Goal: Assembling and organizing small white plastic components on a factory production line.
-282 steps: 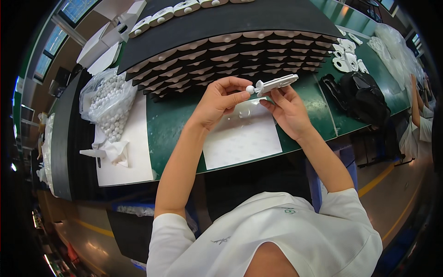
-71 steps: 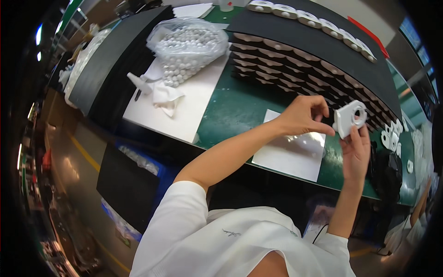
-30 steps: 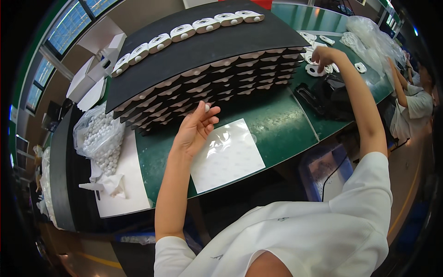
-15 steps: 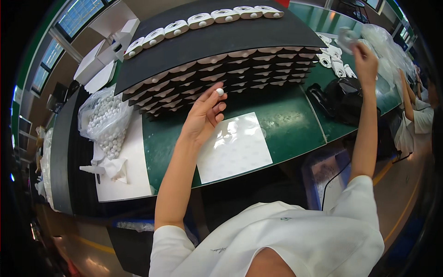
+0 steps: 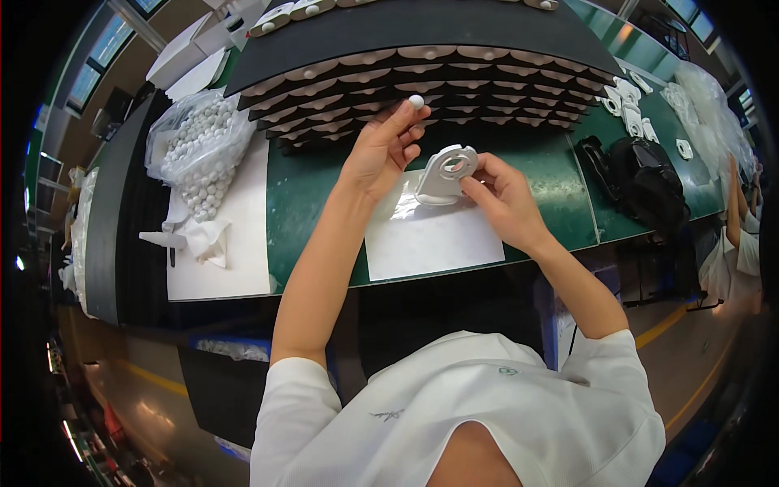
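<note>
Pinched at the fingertips of my left hand [image 5: 381, 150] is a small white ball [image 5: 416, 102], held up in front of the stacked black boards. My right hand [image 5: 505, 199] grips a white plastic part [image 5: 446, 172] by its right edge; the part is flat, rounded and has a ring-shaped hole. It is tilted above a glossy white sheet [image 5: 434, 247] on the green table. Ball and part are apart. A plastic bag of white balls [image 5: 199, 150] lies to the left, its balls spilling toward me.
Black boards [image 5: 422, 36] are stacked at the back with white parts in rows between them. More white parts [image 5: 631, 114] lie at right, near a black bag [image 5: 641, 178] and clear plastic [image 5: 704, 101]. Crumpled white paper [image 5: 207, 242] sits at left. Another person's arm [image 5: 733, 203] shows far right.
My right hand has come from the far right to the middle, bringing the white part beside my left hand. The left hand still holds the ball. The view has shifted slightly.
</note>
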Demonstrator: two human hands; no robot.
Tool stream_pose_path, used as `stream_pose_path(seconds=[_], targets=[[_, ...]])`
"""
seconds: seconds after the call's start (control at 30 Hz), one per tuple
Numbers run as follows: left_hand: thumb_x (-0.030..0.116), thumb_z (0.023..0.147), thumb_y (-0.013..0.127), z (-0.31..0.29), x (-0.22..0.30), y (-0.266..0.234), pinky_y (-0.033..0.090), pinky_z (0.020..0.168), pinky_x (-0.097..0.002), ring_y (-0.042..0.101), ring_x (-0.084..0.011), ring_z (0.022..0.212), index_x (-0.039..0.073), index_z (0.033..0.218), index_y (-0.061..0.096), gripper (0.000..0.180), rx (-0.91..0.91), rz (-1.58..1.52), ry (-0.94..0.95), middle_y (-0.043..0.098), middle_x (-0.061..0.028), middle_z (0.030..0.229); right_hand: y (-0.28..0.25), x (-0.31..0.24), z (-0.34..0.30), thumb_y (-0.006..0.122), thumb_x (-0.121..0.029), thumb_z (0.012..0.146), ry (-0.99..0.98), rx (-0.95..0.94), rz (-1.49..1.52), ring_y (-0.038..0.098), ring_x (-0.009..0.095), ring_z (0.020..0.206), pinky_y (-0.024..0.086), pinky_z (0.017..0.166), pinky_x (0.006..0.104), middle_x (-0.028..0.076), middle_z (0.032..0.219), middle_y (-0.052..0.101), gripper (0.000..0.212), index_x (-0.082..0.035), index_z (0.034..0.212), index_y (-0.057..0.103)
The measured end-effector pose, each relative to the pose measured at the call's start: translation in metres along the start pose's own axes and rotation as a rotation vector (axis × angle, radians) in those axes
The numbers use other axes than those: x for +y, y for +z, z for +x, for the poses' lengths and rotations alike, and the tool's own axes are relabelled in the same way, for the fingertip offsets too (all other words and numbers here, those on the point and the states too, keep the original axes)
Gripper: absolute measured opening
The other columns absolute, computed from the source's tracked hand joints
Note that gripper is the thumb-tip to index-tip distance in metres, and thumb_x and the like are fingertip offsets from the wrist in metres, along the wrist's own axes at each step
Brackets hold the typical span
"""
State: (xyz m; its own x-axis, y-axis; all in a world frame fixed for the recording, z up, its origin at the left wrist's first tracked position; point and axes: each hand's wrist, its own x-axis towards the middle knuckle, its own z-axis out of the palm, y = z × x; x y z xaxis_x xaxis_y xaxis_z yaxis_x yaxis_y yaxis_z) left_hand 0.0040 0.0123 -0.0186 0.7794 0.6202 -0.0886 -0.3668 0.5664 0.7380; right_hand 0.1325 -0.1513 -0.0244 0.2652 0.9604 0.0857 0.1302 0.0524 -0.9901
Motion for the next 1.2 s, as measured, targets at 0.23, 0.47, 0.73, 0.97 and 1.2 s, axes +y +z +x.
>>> stream_pose_path(seconds=[0.23, 0.47, 0.73, 0.97, 1.2], targets=[[0.023, 0.088, 0.065, 0.0, 0.0, 0.0, 0.04, 0.053, -0.0173, 0.05, -0.0086, 0.076, 0.006, 0.106, 0.061, 0.025, -0.02, -0.016, -0.004, 0.063, -0.004, 0.101, 0.008, 0.01, -0.002, 0.053, -0.007, 0.093, -0.054, -0.001, -0.162, 0.056, 0.008, 0.083, 0.046, 0.076, 0.023, 0.003, 0.093, 0.061, 0.014, 0.0, 0.105, 0.055], [0.016, 0.088, 0.063, 0.0, 0.0, 0.0, 0.04, 0.053, -0.0177, 0.049, -0.0088, 0.075, 0.006, 0.108, 0.061, 0.022, -0.029, -0.031, 0.008, 0.062, -0.0056, 0.103, 0.007, 0.011, -0.004, 0.052, -0.003, 0.092, -0.084, 0.051, -0.179, 0.055, 0.008, 0.079, 0.045, 0.074, 0.0229, 0.002, 0.086, 0.059, 0.011, -0.002, 0.102, 0.054], [0.014, 0.088, 0.063, 0.0, -0.001, -0.001, 0.04, 0.053, -0.0183, 0.05, -0.0088, 0.075, 0.007, 0.112, 0.06, 0.025, -0.028, -0.02, 0.007, 0.062, -0.0063, 0.104, 0.014, 0.01, -0.005, 0.057, -0.002, 0.088, -0.366, 0.041, -0.467, 0.056, 0.014, 0.079, 0.045, 0.067, 0.029, 0.007, 0.084, 0.058, 0.012, 0.0, 0.1, 0.055], [0.012, 0.088, 0.063, -0.002, -0.001, 0.005, 0.041, 0.055, -0.0172, 0.053, -0.0071, 0.078, 0.007, 0.111, 0.059, 0.025, -0.113, 0.085, 0.013, 0.062, -0.0041, 0.1, -0.003, 0.014, 0.005, 0.05, -0.014, 0.096, -0.064, 0.073, 0.294, 0.056, 0.013, 0.096, 0.045, 0.087, 0.0305, 0.005, 0.106, 0.059, 0.018, -0.006, 0.112, 0.051], [0.001, 0.075, 0.073, -0.007, -0.006, 0.014, 0.04, 0.057, -0.0189, 0.055, -0.0058, 0.074, 0.007, 0.105, 0.06, 0.033, -0.162, 0.396, 0.031, 0.063, -0.0008, 0.094, -0.016, 0.016, 0.006, 0.05, -0.017, 0.096, -0.027, 0.098, 0.82, 0.054, 0.014, 0.104, 0.043, 0.091, 0.0325, 0.003, 0.112, 0.058, 0.021, -0.01, 0.116, 0.051]])
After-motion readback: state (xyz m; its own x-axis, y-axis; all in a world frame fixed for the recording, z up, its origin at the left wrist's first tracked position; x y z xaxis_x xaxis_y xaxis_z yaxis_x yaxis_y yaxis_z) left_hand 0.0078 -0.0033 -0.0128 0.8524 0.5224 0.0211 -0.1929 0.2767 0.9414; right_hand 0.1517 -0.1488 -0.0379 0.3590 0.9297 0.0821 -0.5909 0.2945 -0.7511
